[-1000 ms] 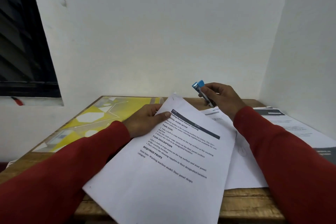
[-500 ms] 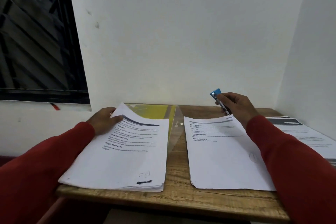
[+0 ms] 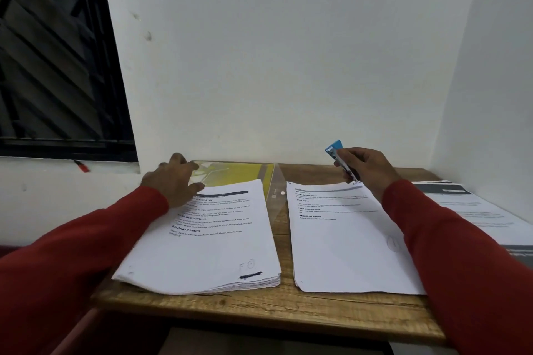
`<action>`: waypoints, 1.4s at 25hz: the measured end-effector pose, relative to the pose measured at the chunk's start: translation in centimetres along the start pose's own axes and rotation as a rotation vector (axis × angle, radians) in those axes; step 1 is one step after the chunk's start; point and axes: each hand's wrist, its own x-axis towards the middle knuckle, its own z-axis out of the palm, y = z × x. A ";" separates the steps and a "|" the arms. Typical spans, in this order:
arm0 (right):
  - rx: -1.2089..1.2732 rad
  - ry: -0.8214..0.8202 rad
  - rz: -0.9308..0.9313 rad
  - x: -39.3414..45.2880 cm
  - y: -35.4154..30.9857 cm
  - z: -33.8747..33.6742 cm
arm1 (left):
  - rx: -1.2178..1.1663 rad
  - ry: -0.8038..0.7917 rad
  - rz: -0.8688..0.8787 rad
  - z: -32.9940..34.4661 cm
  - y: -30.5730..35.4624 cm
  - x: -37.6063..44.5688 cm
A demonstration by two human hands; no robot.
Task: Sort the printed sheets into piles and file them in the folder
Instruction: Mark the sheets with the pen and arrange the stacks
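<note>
On the wooden desk (image 3: 288, 311), three groups of printed paper are lying side by side. At its left half a thick pile (image 3: 207, 242) of white sheets is sitting squarely, its top page carrying a dark header bar, bold headings and a pencilled mark near the front corner. Just right of that pile, apart from it, a thin sheet (image 3: 346, 239) with sparser print is lying flat. At the desk's right edge further printed sheets (image 3: 473, 210) with a dark banner are resting against the wall. Behind the thick pile, a clear plastic folder (image 3: 239, 174) with a yellow patterned insert is lying flat, partly covered by the pile. Two hands in red sleeves are reaching over the desk. The left hand (image 3: 173, 181) is resting with relaxed, spread fingers at the pile's far left corner and the folder's edge. The right hand (image 3: 366, 167) is gripping a small blue stapler (image 3: 336, 150) above the thin sheet's far edge.
</note>
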 end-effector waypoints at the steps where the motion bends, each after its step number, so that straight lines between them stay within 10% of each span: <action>1: 0.048 0.003 0.019 0.0 -0.2 0.0 | -0.057 0.001 0.065 -0.6 1.5 0.1; 7: 0.123 0.078 0.024 -0.2 -1.1 -2.0 | -0.214 -0.241 0.460 -5.3 11.7 -0.8; 13: 0.036 0.149 0.164 -0.2 -0.2 -3.9 | 0.148 -0.504 0.627 -3.9 10.0 -6.6; 21: -0.948 0.145 0.239 -0.3 2.7 -5.1 | -0.111 -0.329 0.191 0.2 16.0 -1.9; 28: -1.052 -0.096 0.186 0.1 3.9 -5.1 | -0.465 -0.416 0.002 2.4 22.3 -0.6; 35: -0.803 0.038 0.270 -1.0 3.1 -4.9 | -0.912 -0.224 -0.030 3.0 21.7 -1.1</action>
